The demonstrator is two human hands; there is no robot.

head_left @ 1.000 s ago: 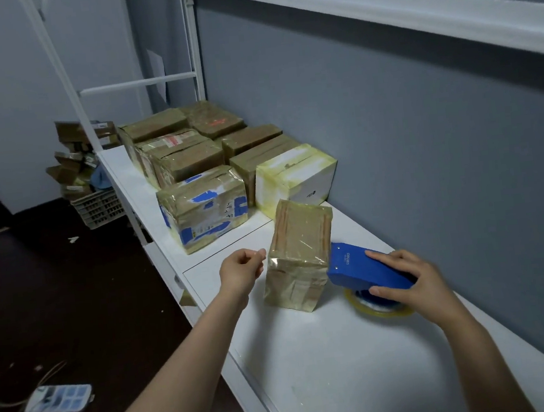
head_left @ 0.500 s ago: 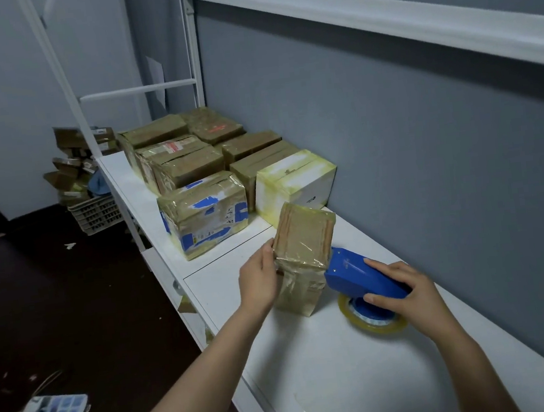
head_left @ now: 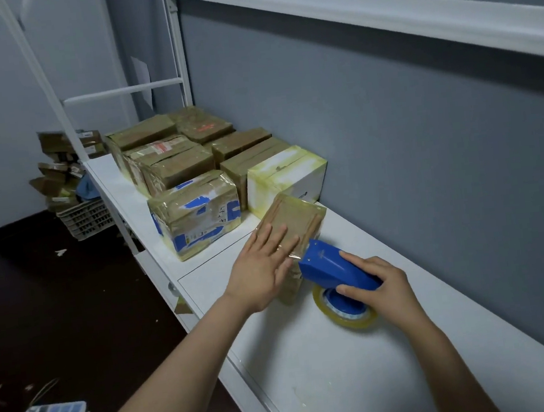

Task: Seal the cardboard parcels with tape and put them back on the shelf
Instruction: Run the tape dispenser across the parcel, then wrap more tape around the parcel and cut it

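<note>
While the left hand (head_left: 264, 270) lies flat with its fingers straight and spread on the big top face of the parcel (head_left: 293, 218), the right hand (head_left: 378, 290) grips the tape dispenser (head_left: 334, 268) with curled fingers. Half a second ago the left hand was at the side of the parcel, and a second ago it was not touching it at all. The nose of the dispenser now sits higher, against the near top edge of the parcel.

The parcel stands on the white shelf (head_left: 331, 367) and tilts a little. It is brown cardboard under shiny clear tape. The dispenser is smooth blue plastic, and a yellowish tape roll (head_left: 346, 315), round like a ring, hangs under it just above the shelf.

Behind the parcel is a white box (head_left: 286, 175) with yellow tape on its edges. Beside that is a brown box with blue patches (head_left: 196, 218). More brown taped boxes (head_left: 175, 162) stand close together further along.

Past the end of the shelf, a plastic basket (head_left: 85, 218) with holes in its sides sits on the dark floor (head_left: 57, 312). Bent brown boxes are piled in and over it, with something blue among them.
</note>
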